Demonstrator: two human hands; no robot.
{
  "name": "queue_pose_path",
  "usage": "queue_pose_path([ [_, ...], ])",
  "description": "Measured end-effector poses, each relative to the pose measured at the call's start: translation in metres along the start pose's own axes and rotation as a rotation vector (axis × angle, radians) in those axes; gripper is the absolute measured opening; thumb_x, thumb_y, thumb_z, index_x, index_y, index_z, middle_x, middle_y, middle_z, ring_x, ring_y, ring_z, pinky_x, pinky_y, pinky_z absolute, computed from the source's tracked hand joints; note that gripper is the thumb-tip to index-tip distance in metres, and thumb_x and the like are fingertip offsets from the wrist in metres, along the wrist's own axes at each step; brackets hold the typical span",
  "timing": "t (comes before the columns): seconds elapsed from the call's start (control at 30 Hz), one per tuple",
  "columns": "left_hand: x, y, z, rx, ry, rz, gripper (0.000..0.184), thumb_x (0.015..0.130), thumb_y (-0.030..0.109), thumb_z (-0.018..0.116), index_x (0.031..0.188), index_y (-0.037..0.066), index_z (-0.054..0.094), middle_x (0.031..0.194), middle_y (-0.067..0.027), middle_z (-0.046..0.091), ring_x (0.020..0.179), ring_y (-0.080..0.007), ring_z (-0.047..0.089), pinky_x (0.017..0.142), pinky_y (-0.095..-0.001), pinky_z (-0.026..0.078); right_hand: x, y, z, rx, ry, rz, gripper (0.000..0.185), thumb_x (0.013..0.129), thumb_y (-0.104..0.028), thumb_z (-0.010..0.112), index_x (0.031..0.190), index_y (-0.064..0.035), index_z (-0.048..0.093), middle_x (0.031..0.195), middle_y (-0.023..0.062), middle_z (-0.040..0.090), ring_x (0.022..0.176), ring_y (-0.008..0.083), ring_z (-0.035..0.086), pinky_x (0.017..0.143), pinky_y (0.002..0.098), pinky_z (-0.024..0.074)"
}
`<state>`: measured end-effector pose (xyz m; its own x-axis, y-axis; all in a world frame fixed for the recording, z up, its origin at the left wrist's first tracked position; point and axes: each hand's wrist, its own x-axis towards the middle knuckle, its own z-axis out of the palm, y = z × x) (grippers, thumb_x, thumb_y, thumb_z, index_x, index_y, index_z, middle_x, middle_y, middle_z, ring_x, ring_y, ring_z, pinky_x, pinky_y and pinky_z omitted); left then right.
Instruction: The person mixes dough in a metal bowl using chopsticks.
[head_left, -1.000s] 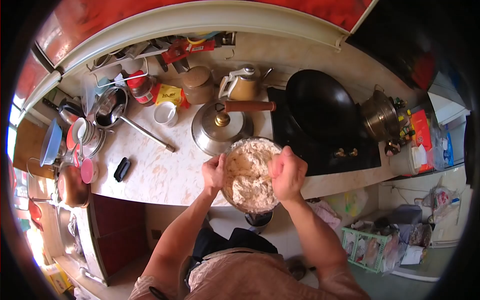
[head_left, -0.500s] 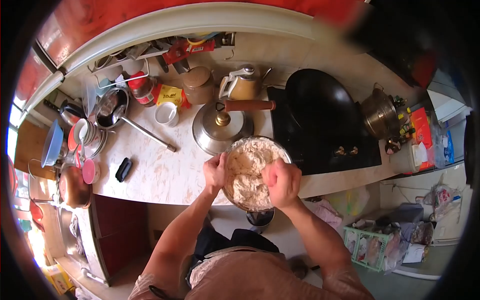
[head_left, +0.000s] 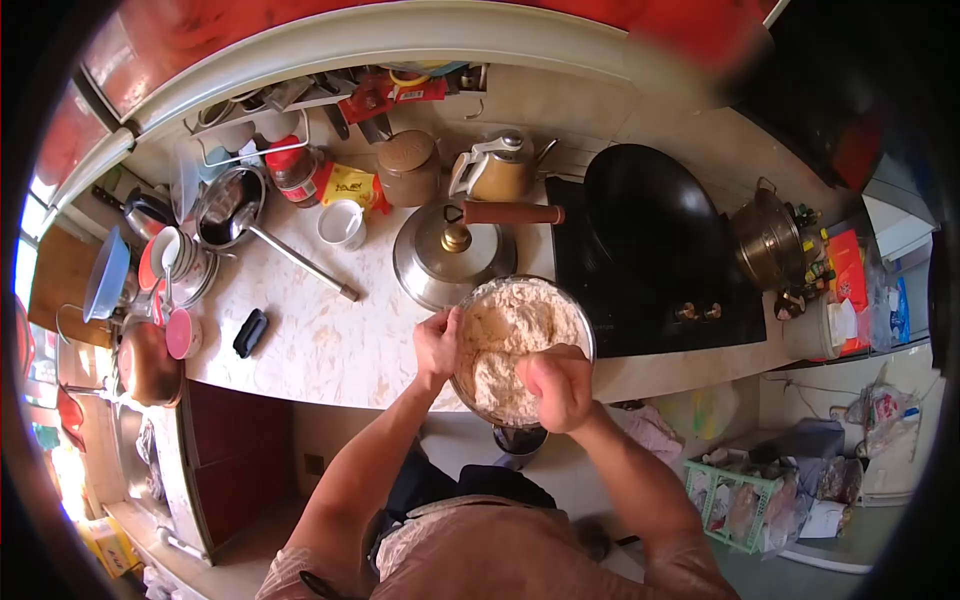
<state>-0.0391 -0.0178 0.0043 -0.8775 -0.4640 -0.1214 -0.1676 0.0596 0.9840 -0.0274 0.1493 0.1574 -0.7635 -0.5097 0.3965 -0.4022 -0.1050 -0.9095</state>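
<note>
"Where's the bowl [head_left: 589,325]?"

"Over the counter's [head_left: 310,355] front edge, crumbly dough [head_left: 520,318] inside. Left hand [head_left: 437,342] grasps its rim; right fist [head_left: 562,390] is clenched, on what I can't tell."

"Risk?"

"A hard push could tip it, should the left grip slip."

"Around?"

"Marbled counter, stove [head_left: 635,315] rightward, red cabinet [head_left: 190,35] above."

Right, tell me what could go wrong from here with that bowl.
The bowl appears to jut past the counter's front edge, so it might tip if the left hand loses the rim.

The right hand is a fist over the near side of the dough; a hard push there could tilt the bowl or flick bits out.

The lid sits close behind, so a shove backward might knock it.
</note>
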Motion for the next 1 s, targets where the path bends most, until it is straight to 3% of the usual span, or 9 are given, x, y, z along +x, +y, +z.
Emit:
queue_pose_path([
  [0.1,-0.009,0.0,-0.002,-0.022,0.003,-0.011,0.033,0.091,0.023,0.055,0.074,-0.005,0.06,0.055,0.0003,0.047,0.057,-0.006,0.039,0.051,-0.0265,0.038,-0.006,0.002,-0.029,-0.109,-0.121,-0.076,0.043,0.091,-0.015,0.031,0.05,-0.0043,0.038,0.043,0.0042,0.035,0.037,0.0126,0.031,0.039,0.0311,0.0266],
  [0.13,-0.008,0.0,-0.001,-0.048,-0.001,-0.025,0.033,0.091,0.023,0.055,0.074,-0.006,0.06,0.055,0.0003,0.047,0.057,-0.0059,0.039,0.051,-0.0264,0.038,-0.01,0.009,-0.03,-0.13,0.156,-0.044,0.041,0.09,-0.016,0.03,0.05,-0.0076,0.037,0.043,0.0025,0.035,0.038,0.0126,0.03,0.039,0.0304,0.0251],
  [0.23,-0.007,-0.001,-0.003,0.03,-0.008,-0.044,0.032,0.091,0.022,0.055,0.077,-0.006,0.061,0.055,0.0011,0.048,0.055,-0.0062,0.039,0.05,-0.026,0.038,0.001,-0.014,-0.055,0.615,0.375,0.2,0.042,0.093,-0.02,0.035,0.053,-0.009,0.029,0.047,-0.0013,0.026,0.041,0.009,0.022,0.042,0.0269,0.0201],
  [0.3,-0.009,0.006,-0.002,0.011,0.004,-0.029,0.032,0.091,0.022,0.055,0.077,-0.006,0.061,0.056,0.0011,0.049,0.055,-0.0064,0.039,0.05,-0.0259,0.038,0.01,-0.035,-0.054,0.46,0.334,0.113,0.048,0.097,-0.031,0.03,0.053,-0.0123,0.027,0.045,-0.002,0.023,0.04,0.0089,0.016,0.04,0.0261,0.0174],
  [0.57,-0.007,0.0,-0.002,0.067,0.016,0.011,0.034,0.091,0.023,0.054,0.073,-0.005,0.06,0.054,0.0003,0.046,0.054,-0.0069,0.038,0.049,-0.0259,0.037,0.011,-0.051,-0.036,0.719,0.589,0.132,0.042,0.096,-0.026,0.033,0.056,-0.0125,0.031,0.046,-0.0026,0.024,0.04,0.0089,0.019,0.04,0.0267,0.0194],
  [0.6,-0.005,-0.001,-0.002,0.058,0.0,-0.014,0.034,0.091,0.024,0.054,0.074,-0.005,0.06,0.054,-0.0003,0.047,0.054,-0.0072,0.039,0.05,-0.0263,0.038,-0.018,0.03,-0.013,-0.086,0.423,0.103,0.042,0.094,-0.022,0.038,0.054,-0.0109,0.031,0.046,-0.0016,0.025,0.04,0.0092,0.023,0.041,0.0264,0.0203],
  [0.63,-0.006,-0.003,-0.003,0.054,-0.029,-0.042,0.034,0.091,0.024,0.054,0.075,-0.005,0.06,0.053,-0.001,0.047,0.054,-0.0076,0.04,0.051,-0.0268,0.038,-0.015,0.018,-0.002,0.172,0.465,0.133,0.041,0.092,-0.017,0.039,0.053,-0.0088,0.029,0.046,-0.0005,0.026,0.041,0.0097,0.026,0.042,0.0267,0.0212],
  [0.8,-0.001,0.004,-0.001,0.069,-0.009,0.025,0.034,0.091,0.024,0.053,0.078,-0.006,0.061,0.054,-0.0017,0.047,0.056,-0.0078,0.04,0.052,-0.0276,0.039,0.002,0.012,-0.004,0.068,0.268,0.147,0.041,0.09,-0.015,0.035,0.051,-0.0066,0.028,0.046,0.0031,0.033,0.042,0.0112,0.03,0.042,0.0285,0.0231],
  [1.0,-0.008,0.0,0.0,0.006,0.004,0.0,0.033,0.091,0.024,0.054,0.082,-0.007,0.063,0.055,-0.0019,0.049,0.057,-0.0072,0.041,0.053,-0.0262,0.04,0.009,-0.052,-0.035,0.472,0.49,0.086,0.045,0.095,-0.024,0.034,0.052,-0.0108,0.028,0.046,-0.0029,0.024,0.041,0.0092,0.022,0.043,0.027,0.0194],
])
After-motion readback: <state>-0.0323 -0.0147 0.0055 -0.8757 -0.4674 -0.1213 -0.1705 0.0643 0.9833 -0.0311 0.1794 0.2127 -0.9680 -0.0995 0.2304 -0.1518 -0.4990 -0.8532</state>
